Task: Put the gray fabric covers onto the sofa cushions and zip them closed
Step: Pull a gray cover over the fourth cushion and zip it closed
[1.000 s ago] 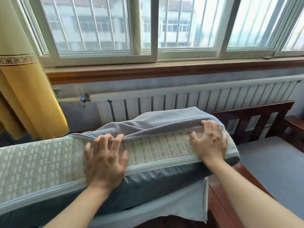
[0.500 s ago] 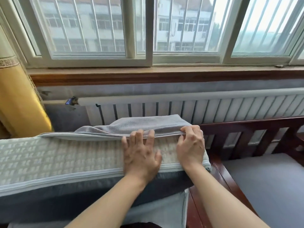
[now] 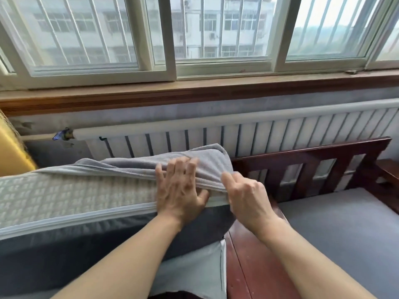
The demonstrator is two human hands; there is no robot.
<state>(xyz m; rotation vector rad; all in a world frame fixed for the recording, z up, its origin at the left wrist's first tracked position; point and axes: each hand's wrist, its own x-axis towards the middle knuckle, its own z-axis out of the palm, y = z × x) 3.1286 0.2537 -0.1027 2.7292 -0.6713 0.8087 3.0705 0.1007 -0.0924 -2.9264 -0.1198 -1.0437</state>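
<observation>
At about 9 o'clock the sofa cushion (image 3: 71, 195) lies across the lower left, its pale woven side face bare and a light zipper tape (image 3: 75, 219) running along its lower edge; the zip looks unclosed along the whole visible stretch. The gray fabric cover (image 3: 138, 167) drapes over the cushion's top, bunched toward the right end.

Near centre, the left hand (image 3: 179, 190) has travelled rightward along the cushion over the last second and now lies flat near its right end, fingers straight and spread, pressing the cover's edge down. It holds nothing.

At about 3 o'clock of it, the right hand (image 3: 246, 197) has drawn in to the corner, and its fingers now curl round the cover's hem there, pinching the fabric where it wraps the end.

Both hands have closed on the same corner, so the work has likely narrowed to seating the cover over this end before zipping. Further right stands the wooden sofa frame (image 3: 313, 167).
</observation>
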